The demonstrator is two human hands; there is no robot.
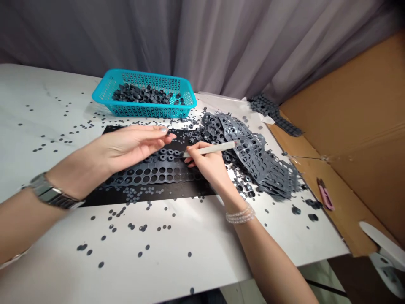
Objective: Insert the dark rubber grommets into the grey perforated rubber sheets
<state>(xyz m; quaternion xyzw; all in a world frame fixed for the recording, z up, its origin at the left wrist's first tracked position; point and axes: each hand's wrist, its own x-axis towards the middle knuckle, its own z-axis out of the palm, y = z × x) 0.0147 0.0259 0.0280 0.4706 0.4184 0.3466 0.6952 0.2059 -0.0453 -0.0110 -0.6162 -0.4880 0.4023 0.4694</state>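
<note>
Left hand (133, 145) lies flat over grey holey rubber sheet (155, 171), fingertips pinching one small ring (167, 132). Right hand (207, 164) grips pale stick (210, 149), tip pointing left at sheet. Sheet lies on black mat (104, 196), right under both hands, long side running left to right. Right hand nearer sheet's right end. Pile of used sheets (262, 162) just right. Blue basket (144, 90) behind, with rings inside.
</note>
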